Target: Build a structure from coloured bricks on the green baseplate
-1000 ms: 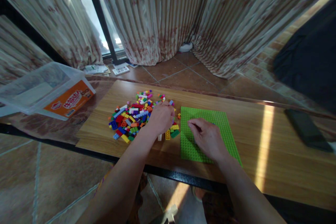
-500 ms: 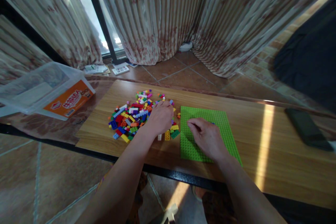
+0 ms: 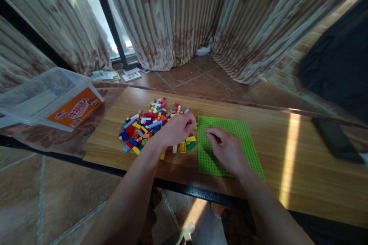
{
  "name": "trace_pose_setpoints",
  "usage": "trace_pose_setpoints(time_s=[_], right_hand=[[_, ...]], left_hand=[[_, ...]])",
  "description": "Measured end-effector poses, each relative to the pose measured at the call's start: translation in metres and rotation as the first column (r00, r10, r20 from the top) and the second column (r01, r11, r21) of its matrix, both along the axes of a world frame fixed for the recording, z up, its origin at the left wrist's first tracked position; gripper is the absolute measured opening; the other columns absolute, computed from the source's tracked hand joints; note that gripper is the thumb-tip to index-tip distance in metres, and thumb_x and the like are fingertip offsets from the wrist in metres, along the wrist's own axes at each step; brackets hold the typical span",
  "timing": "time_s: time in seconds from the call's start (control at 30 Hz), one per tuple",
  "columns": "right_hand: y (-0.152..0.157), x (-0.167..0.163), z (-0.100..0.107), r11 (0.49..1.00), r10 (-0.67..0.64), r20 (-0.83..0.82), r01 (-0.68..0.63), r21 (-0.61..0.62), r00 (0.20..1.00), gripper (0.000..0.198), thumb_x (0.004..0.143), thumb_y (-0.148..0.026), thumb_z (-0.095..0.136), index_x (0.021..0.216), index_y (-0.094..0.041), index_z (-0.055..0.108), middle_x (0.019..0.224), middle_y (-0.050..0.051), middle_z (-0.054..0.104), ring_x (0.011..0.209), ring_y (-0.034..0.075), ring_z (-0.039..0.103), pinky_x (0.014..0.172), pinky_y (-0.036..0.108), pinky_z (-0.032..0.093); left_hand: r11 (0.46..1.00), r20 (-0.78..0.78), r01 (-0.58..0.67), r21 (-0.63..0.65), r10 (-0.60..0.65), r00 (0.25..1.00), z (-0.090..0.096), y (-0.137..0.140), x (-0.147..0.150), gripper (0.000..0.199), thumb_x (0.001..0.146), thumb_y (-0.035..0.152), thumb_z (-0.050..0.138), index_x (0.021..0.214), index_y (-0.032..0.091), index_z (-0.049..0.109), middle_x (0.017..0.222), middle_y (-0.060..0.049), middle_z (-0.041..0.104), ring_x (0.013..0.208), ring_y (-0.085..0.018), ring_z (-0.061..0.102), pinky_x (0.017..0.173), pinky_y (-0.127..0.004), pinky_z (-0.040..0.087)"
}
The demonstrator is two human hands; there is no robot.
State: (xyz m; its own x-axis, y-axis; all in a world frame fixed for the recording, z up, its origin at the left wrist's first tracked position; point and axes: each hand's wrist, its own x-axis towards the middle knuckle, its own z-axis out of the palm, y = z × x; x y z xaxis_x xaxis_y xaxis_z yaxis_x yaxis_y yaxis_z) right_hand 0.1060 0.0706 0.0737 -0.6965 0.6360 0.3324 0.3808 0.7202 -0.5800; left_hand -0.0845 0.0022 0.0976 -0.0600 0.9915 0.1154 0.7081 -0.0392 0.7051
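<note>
My left hand (image 3: 178, 128) is closed, its fingers curled, over the right side of a pile of loose toy building bricks (image 3: 146, 120). Whatever those fingers may hold is hidden. Above a green studded baseplate (image 3: 244, 127), my right hand (image 3: 225, 148) is closed with thumb and fingertips pressed together. Anything in that pinch is too small to make out. A bit of blue shows on the plate just behind the right hand. Between the hands lie a yellow brick (image 3: 183, 147) and a green brick (image 3: 191, 146), near the plate's left edge.
A clear plastic tub (image 3: 61, 84) with an orange label stands at the left end of the wooden table (image 3: 106, 138). A dark phone-like slab (image 3: 336, 139) lies at the right. Striped curtains (image 3: 172, 19) hang beyond the table, with papers (image 3: 131, 75) on the floor there.
My left hand has drawn back slightly toward me, its fingers now more curled and turned toward the baseplate. The right hand stays nearly still over the plate.
</note>
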Motion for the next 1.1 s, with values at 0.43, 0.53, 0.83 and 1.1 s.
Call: trace_pose_setpoints(time_s=[0.43, 0.53, 0.83, 1.1], right_hand=[[-0.002, -0.001, 0.004, 0.999, -0.006, 0.030, 0.007, -0.036, 1.000, 0.018, 0.090, -0.024, 0.051, 0.091, -0.022, 0.069, 0.085, 0.003, 0.069, 0.073, 0.016, 0.062, 0.071, 0.030, 0.046], [-0.002, -0.001, 0.002, 1.000, 0.000, 0.025, 0.001, -0.032, 1.000, 0.019, 0.089, -0.023, 0.050, 0.090, -0.022, 0.069, 0.084, 0.003, 0.069, 0.073, 0.017, 0.063, 0.071, 0.030, 0.046], [-0.005, -0.003, 0.005, 1.000, 0.002, 0.019, -0.002, -0.012, 1.000, 0.014, 0.091, -0.028, 0.054, 0.087, -0.021, 0.066, 0.079, 0.002, 0.065, 0.069, 0.015, 0.060, 0.067, 0.028, 0.044], [-0.006, -0.003, 0.006, 0.999, -0.014, -0.043, 0.012, -0.031, 0.999, 0.013, 0.090, -0.029, 0.056, 0.091, -0.023, 0.067, 0.086, 0.002, 0.069, 0.076, 0.017, 0.063, 0.071, 0.029, 0.048]], left_hand=[[0.980, 0.299, 0.196, -0.041, -0.175, 0.938, -0.007, 0.002, 0.011, 0.008, 0.084, 0.014, 0.051, 0.084, 0.016, 0.058, 0.071, 0.003, 0.056, 0.065, -0.010, 0.052, 0.060, -0.022, 0.041], [0.977, 0.340, 0.210, -0.042, -0.184, 0.922, -0.010, 0.003, 0.012, 0.007, 0.085, 0.016, 0.051, 0.086, 0.016, 0.058, 0.071, 0.003, 0.056, 0.064, -0.010, 0.051, 0.060, -0.021, 0.041], [0.992, 0.427, 0.127, -0.007, -0.112, 0.897, -0.006, 0.006, 0.010, 0.007, 0.083, 0.016, 0.052, 0.079, 0.014, 0.057, 0.068, 0.003, 0.055, 0.063, -0.009, 0.050, 0.058, -0.021, 0.040], [0.988, 0.495, 0.150, -0.042, -0.110, 0.862, -0.007, 0.006, 0.011, 0.007, 0.084, 0.017, 0.053, 0.078, 0.015, 0.056, 0.067, 0.003, 0.054, 0.062, -0.009, 0.051, 0.058, -0.021, 0.040]])
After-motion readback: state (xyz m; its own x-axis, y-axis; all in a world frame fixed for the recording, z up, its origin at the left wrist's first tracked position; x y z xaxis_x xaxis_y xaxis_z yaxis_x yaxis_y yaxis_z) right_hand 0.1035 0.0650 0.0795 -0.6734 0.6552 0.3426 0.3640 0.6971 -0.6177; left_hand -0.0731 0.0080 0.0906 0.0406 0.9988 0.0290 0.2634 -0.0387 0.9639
